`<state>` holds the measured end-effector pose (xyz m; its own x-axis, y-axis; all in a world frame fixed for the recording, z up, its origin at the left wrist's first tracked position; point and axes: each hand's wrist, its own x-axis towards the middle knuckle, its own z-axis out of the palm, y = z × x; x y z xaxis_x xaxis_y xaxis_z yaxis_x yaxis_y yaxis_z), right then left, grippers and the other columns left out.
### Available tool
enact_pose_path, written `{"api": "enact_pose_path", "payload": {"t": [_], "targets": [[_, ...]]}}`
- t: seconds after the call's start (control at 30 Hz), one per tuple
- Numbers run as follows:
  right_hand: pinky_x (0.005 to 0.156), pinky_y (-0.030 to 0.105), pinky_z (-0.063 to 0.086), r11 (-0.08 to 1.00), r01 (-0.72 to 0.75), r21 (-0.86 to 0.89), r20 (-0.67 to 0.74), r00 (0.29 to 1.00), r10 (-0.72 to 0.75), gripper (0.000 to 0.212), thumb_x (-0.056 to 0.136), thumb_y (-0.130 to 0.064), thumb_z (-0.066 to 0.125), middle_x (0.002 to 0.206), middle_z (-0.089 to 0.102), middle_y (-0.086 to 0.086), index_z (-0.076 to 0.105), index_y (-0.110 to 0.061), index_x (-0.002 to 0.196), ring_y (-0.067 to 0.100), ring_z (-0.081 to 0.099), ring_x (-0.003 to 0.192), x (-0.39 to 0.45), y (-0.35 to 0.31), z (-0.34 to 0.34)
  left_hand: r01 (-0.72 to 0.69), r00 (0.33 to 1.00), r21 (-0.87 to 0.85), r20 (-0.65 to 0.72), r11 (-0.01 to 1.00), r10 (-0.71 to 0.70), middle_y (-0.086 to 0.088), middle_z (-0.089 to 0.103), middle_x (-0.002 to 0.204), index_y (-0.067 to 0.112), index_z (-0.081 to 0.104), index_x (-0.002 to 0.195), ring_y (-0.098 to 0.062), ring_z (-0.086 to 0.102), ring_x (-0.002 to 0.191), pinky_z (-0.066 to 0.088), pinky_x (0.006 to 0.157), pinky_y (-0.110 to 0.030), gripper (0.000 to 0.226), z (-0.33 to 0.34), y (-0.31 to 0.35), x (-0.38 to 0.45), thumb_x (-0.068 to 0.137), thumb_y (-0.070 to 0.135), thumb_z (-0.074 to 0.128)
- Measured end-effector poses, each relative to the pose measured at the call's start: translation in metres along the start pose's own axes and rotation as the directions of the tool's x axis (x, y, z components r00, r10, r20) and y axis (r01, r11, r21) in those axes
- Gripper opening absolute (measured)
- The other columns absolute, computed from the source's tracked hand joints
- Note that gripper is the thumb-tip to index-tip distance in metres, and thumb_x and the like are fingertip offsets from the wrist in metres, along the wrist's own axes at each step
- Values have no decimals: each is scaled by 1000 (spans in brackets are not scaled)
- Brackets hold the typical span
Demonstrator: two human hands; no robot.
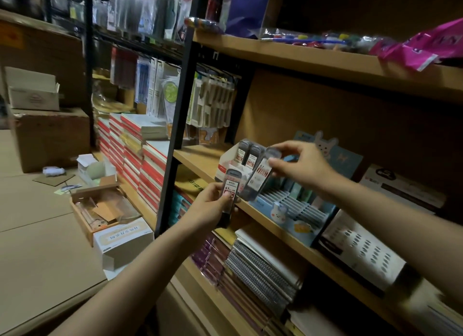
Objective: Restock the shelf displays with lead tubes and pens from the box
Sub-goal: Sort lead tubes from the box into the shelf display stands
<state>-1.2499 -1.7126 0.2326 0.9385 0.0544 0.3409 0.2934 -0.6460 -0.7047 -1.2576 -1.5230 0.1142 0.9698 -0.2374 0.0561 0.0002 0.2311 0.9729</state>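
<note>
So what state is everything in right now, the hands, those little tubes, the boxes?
Left hand: shut on a lead tube, upright, in front of the shelf.
Right hand: fingers pinch a second tube, tilted over the display.
White display: open, two tubes standing at its back.
Blue display: slots mostly empty.
Floor box: open.

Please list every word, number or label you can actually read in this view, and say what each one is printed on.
"0.7" on the label of the lead tube in the left hand.
Red-and-white label of the lead tube in the right hand: blurred, unreadable.
Labels of the tubes in the display box: too small.
White carton on the floor: characters upside down, unreadable.
</note>
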Motion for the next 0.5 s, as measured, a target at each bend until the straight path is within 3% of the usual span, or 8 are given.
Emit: {"api": "enact_pose_path", "payload": {"t": [0.07, 0.17, 0.3, 0.5], "targets": [[65, 22, 59, 1000, 22, -1, -151, 988, -22, 22, 86, -5, 69, 99, 67, 3, 64, -16, 104, 13, 71, 73, 23, -2, -6, -10, 999, 1, -52, 1000, 10, -2, 64, 105, 25, 57, 108, -16, 66, 89, 54, 86, -40, 15, -12, 3, 5, 100, 19, 46], [70, 22, 55, 957, 62, -282, -312, 938, -153, 23, 85, -11, 72, 96, 65, -3, 64, -16, 106, 12, 65, 82, 56, 0, -1, 1, 994, -19, -113, 1000, -3, -3, 63, 108, 26, 58, 106, -17, 66, 92, 55, 82, -38, 14, -24, 4, 13, 100, 20, 47], [70, 19, 46, 892, 137, -431, -272, 923, -273, 21, 85, -11, 72, 97, 63, 0, 61, -12, 103, 14, 59, 87, 84, 8, 18, 30, 992, -50, -118, 998, -35, -4, 64, 107, 25, 59, 109, -17, 67, 90, 55, 86, -41, 15, -30, 2, 21, 99, 20, 49], [76, 37, 54, 845, 96, -526, -230, 940, -251, 16, 85, -9, 72, 98, 65, 9, 61, -9, 97, 22, 61, 88, 101, 26, 34, 56, 993, -84, -102, 995, -65, -4, 61, 105, 24, 59, 106, -16, 66, 87, 57, 80, -36, 14, -34, -5, 24, 100, 18, 48]]}}
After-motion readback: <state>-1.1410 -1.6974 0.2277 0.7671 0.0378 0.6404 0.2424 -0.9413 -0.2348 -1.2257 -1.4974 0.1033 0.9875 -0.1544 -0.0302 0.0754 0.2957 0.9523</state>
